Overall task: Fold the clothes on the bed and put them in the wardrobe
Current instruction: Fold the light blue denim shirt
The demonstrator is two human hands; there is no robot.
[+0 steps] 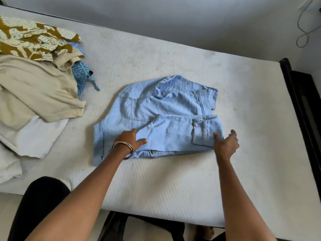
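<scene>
Here, hands [130,140] on unlabelled shirt [156,115]

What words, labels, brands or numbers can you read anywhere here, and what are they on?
None can be read.
Light blue shirt: no print or label showing; its button is too small to read.
Patterned cloth: only leaf shapes, no letters.

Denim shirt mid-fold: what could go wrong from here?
1. The folded sleeve lies loose across the denim shirt; it may slide open when lifted.
2. The right hand only touches the cuff edge, so a weak hold is likely.
3. The unfolded pile sits close and could snag.
</scene>
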